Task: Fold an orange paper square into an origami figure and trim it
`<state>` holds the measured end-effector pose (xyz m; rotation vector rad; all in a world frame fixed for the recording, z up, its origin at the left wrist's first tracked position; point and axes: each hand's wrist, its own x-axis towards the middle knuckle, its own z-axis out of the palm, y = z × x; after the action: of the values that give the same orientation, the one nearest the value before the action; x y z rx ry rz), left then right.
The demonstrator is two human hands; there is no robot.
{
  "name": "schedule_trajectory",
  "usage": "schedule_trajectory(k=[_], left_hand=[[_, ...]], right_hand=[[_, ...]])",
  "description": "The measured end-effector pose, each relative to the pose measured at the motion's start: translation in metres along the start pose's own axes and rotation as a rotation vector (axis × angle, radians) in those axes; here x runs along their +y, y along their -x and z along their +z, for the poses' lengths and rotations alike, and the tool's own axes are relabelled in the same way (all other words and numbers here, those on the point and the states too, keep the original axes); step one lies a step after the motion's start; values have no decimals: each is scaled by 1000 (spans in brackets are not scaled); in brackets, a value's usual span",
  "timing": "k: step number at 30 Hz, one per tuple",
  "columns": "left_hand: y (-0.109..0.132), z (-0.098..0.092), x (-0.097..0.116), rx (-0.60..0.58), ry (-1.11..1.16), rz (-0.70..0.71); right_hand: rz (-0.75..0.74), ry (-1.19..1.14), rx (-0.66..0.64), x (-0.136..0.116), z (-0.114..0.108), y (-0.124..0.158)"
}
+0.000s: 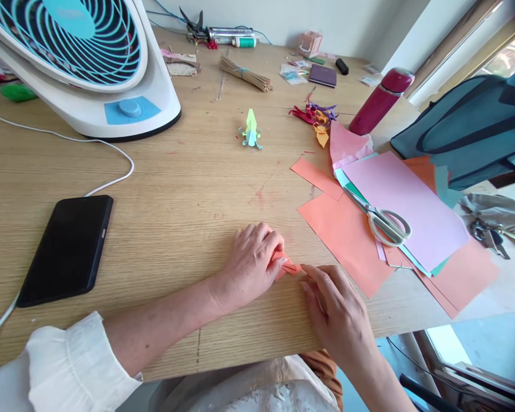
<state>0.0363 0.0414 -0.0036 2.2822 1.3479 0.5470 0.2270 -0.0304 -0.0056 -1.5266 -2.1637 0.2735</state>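
Observation:
My left hand (257, 257) rests on the table with curled fingers, closed on a small folded piece of orange paper (289, 266). Part of that paper is hidden beneath its fingers and thumb. Pointing in from the right, the index finger of my right hand (337, 306) touches the narrow tip of the paper. The right thumb sits a little apart below, with a gap between it and the index finger. Close by on the right lie a sheet of orange paper (343, 240) and scissors (388, 226) with pale handles.
A pink sheet (407, 206) tops the paper pile, near a magenta flask (381, 100) and a grey-blue bag (463, 126). Folded paper figures (251, 130) stand farther back. At left are a fan (129, 109) and a black phone (66, 249). The table's front edge runs below my hands.

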Motion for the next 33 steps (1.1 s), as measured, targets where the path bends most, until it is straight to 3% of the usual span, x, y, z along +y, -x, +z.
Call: schedule_trajectory(k=[8, 20, 27, 33], left_hand=[[0, -3, -2, -24, 28, 9], [1, -4, -4, -43, 25, 37], [1, -10, -9, -119, 57, 142], [2, -11, -10, -133, 84, 130]], right_hand=[[-14, -63, -27, -3, -4, -21], [-173, 84, -13, 6, 4, -20], [-58, -62, -86, 3, 3, -29], [28, -97, -133, -1, 5, -33]])
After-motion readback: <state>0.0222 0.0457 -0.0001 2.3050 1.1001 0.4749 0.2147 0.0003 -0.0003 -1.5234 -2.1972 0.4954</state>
